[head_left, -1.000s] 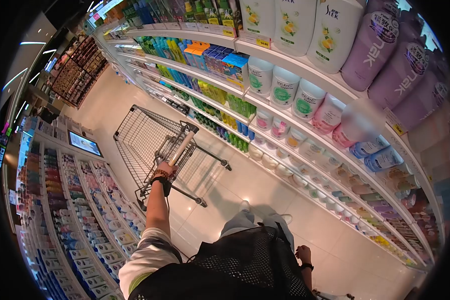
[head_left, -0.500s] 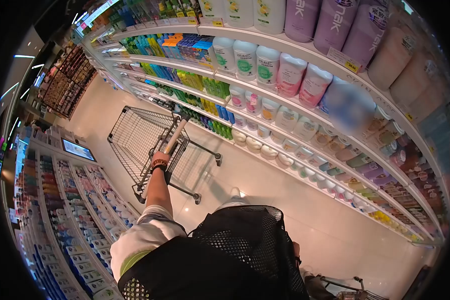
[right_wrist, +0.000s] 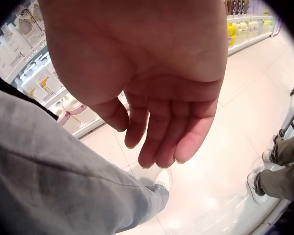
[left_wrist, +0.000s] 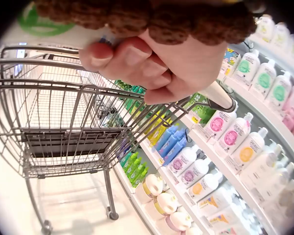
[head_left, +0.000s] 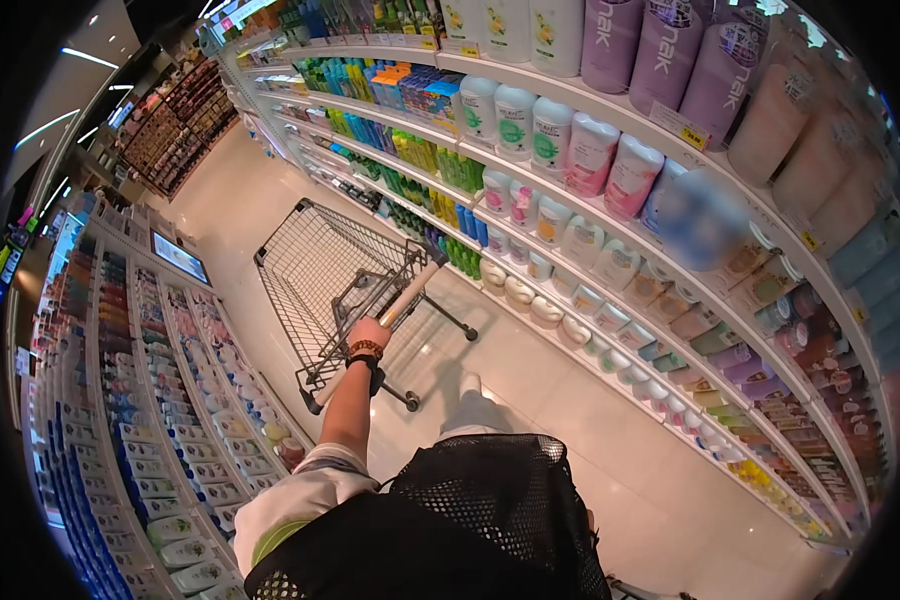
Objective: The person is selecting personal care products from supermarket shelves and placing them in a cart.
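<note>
Head view: your left hand [head_left: 368, 335] keeps its wrap on the cart handle [head_left: 411, 288], arm stretched forward. The cart [head_left: 315, 262] sits just ahead of you, mid-aisle, nose pointing to the far end. Compared with a second ago, the basket lies a little more to the right, and the bottles [head_left: 590, 150] on the right-hand shelves [head_left: 670, 275] have slid along. I judge that you are walking the cart down the aisle one-handed. Your right hand showed by your hip a second ago; now your body hides it. Left wrist view: left hand [left_wrist: 152, 63] fingers curl fully round the cart handle [left_wrist: 216, 94], bead bracelet [left_wrist: 152, 19] at the wrist. The wire cart [left_wrist: 49, 112] is to the left, shelf bottles [left_wrist: 225, 139] close on the right. Right wrist view: right hand [right_wrist: 152, 83] hangs slack, fingers loosely bent, nothing in it. It hangs beside your trouser leg [right_wrist: 54, 181], above a white shoe [right_wrist: 162, 178] and the pale floor [right_wrist: 220, 147]. A second person's legs [right_wrist: 279, 169] stand near the right edge.
</note>
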### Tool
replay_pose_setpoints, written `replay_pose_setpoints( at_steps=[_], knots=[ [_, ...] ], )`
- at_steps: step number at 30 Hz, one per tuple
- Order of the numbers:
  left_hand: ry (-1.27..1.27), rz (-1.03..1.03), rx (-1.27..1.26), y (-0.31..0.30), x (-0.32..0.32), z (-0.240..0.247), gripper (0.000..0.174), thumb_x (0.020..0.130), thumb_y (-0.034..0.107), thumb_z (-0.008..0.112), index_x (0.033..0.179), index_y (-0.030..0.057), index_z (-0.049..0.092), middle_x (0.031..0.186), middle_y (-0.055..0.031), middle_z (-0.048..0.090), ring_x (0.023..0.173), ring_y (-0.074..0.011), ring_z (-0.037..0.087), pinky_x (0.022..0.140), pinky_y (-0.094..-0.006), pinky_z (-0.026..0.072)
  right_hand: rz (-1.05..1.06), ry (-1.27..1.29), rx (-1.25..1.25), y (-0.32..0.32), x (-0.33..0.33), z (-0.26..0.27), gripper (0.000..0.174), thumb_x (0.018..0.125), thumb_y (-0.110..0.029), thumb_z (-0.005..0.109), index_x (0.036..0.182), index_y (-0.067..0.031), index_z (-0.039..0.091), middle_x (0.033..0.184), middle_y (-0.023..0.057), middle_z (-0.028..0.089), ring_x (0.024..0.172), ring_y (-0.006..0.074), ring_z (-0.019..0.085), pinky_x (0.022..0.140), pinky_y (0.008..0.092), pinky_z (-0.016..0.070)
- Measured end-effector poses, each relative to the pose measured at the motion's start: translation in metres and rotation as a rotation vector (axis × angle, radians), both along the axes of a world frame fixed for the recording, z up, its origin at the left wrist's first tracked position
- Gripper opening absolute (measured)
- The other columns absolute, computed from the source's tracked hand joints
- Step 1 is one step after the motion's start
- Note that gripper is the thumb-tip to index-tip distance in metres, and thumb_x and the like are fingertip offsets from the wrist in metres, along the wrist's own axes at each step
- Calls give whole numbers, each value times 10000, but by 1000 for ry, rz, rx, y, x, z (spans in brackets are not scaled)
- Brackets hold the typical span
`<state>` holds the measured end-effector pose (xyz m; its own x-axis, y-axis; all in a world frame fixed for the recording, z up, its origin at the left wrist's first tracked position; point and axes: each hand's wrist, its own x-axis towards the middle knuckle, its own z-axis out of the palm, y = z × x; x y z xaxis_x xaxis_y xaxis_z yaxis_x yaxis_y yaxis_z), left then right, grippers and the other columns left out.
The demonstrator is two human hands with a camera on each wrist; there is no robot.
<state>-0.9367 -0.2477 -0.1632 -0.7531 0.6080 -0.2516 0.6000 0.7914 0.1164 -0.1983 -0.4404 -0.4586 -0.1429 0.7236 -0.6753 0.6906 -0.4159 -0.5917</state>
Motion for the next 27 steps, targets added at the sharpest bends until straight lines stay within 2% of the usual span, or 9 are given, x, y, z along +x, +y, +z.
replay_pose_setpoints(
  at_steps=[1, 2, 4, 7, 8, 11, 15, 22, 27],
  knots=[
    [10, 20, -3, -6, -1, -4, 418, 801, 391, 727, 1007, 29, 767, 972, -222, 737, 912, -371, 720, 843, -440, 586, 24, 16, 2, 10, -8, 6, 213, 911, -128, 526, 814, 20, 645, 652, 156, 688, 503, 223, 652, 456, 358, 532],
    [10, 18, -21, -9, -5, -2, 416, 804, 393, 730, 1011, 34, 768, 983, -217, 737, 915, -365, 720, 837, -437, 587, -380, -109, -219, 49, -51, 105, 215, 938, -130, 519, 810, 7, 623, 642, 155, 681, 486, 211, 639, 423, 331, 506],
    [30, 28, -35, -13, -8, 15, 401, 809, 390, 731, 999, 40, 774, 962, -211, 741, 893, -357, 725, 817, -435, 594, -579, -21, -174, 63, -58, 88, 222, 938, -130, 513, 803, 9, 622, 634, 150, 677, 485, 215, 638, 423, 329, 508],
    [37, 0, -36, -17, -33, 7, 391, 834, 409, 700, 952, 46, 784, 939, -192, 750, 870, -351, 734, 810, -436, 599, -553, -19, -164, 88, -83, 91, 234, 930, -145, 514, 790, 13, 616, 638, 154, 677, 485, 219, 638, 429, 326, 515],
    [31, 12, -32, -19, -41, 4, 391, 834, 409, 700, 952, 46, 784, 939, -192, 750, 870, -351, 734, 810, -436, 599, -541, -24, -159, 95, -92, 96, 234, 930, -145, 514, 790, 13, 616, 638, 154, 677, 485, 219, 638, 429, 326, 515],
    [91, -28, -1, -15, -68, 2, 380, 834, 411, 692, 911, 52, 790, 877, -184, 749, 815, -350, 735, 753, -433, 600, 124, -159, -180, 117, -123, 82, 241, 921, -147, 505, 789, 17, 622, 663, 161, 686, 497, 227, 649, 453, 332, 535],
    [78, -19, -5, -2, -123, 7, 358, 839, 401, 687, 887, 63, 791, 839, -178, 745, 773, -341, 737, 709, -424, 601, -206, -240, -312, 152, -233, 120, 229, 865, -126, 564, 728, 23, 671, 605, 127, 635, 516, 238, 613, 505, 393, 472],
    [29, -45, 46, 33, -224, 8, 307, 819, 357, 702, 852, 65, 791, 817, -178, 741, 768, -348, 736, 716, -434, 596, 94, -90, 72, 253, -399, 107, 286, 894, -180, 571, 743, 40, 672, 616, 136, 673, 519, 215, 669, 538, 363, 548],
    [10, -13, 37, 60, -292, 2, 289, 808, 341, 719, 854, 64, 788, 834, -175, 742, 785, -347, 736, 725, -429, 594, 296, -146, 629, 355, -520, 170, 291, 926, -256, 613, 816, 3, 685, 673, 189, 664, 635, 361, 664, 615, 436, 521]
  ],
)
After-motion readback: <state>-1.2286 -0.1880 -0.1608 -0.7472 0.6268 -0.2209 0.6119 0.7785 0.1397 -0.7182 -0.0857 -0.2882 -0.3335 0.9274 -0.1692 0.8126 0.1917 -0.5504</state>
